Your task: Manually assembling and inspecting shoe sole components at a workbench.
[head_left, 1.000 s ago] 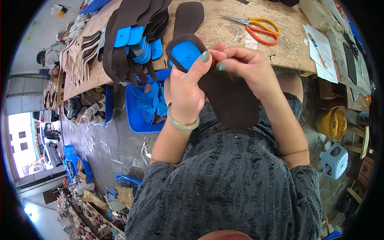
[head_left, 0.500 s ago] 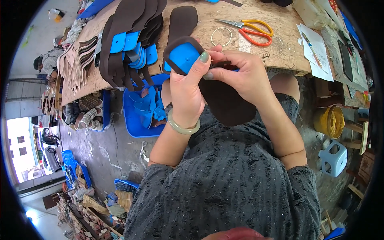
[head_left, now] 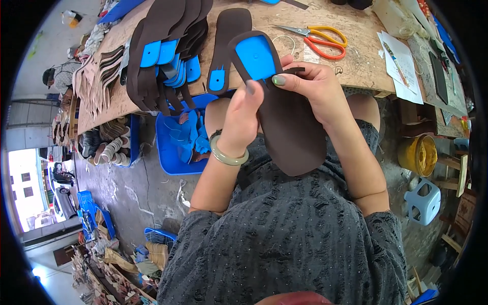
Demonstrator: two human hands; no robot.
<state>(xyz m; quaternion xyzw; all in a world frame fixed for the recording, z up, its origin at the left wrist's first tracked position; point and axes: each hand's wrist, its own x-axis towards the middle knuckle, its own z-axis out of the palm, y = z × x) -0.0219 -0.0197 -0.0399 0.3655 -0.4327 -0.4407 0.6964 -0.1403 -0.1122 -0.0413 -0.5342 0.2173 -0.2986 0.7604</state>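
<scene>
The right hand (head_left: 319,87) pinched the dark sole (head_left: 296,134) at two o'clock — firmness seemed best — while the left hand (head_left: 239,124), at nine, hid its grip.

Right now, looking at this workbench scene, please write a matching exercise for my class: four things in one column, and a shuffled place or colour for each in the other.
Column one
1. Scissors
2. Stool
3. Held sole
4. Bangle

Column two
A. Dark brown with a bright blue patch, in the right hand
B. Pale green, worn below the left hand
C. On the table, with one red and one yellow-orange handle
D. Pale blue, on the floor at the picture's right

Right pairs: 1-C, 2-D, 3-A, 4-B
</scene>
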